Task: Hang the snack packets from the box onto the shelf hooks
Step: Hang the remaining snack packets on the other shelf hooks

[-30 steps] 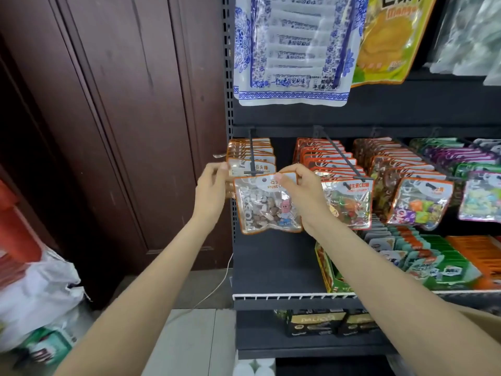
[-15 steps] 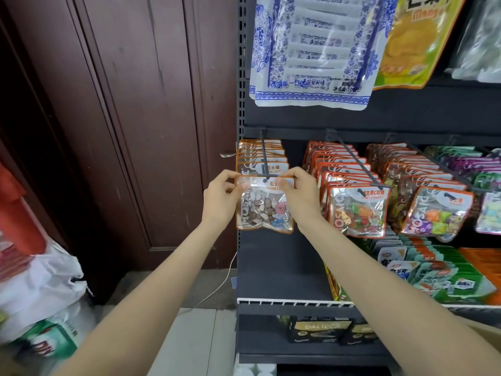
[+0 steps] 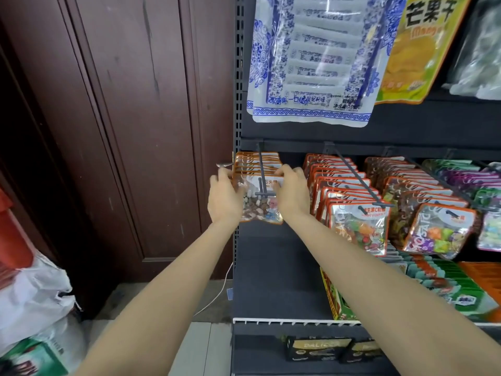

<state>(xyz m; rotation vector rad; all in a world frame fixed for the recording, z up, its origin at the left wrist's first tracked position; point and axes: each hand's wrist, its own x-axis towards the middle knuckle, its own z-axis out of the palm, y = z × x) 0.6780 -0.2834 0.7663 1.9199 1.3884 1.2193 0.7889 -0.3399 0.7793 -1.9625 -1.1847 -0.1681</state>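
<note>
We are seeing two bare arms reaching up to the leftmost hook [image 3: 260, 169] of a dark shop shelf [image 3: 273, 267], where the left hand [image 3: 224, 198] and right hand [image 3: 292, 192] are pinching the two upper corners of one clear, orange-edged snack packet [image 3: 259, 206] between them. The packet is hanging on the hook at the front of a row of matching packets [image 3: 256, 162], with the hook's tip showing in front of its header. More candy packets [image 3: 357, 229] are hanging on hooks to the right.

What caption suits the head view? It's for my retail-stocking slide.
Both hands, left and right, slide a stone-candy packet along the leftmost shelf hook.
</note>
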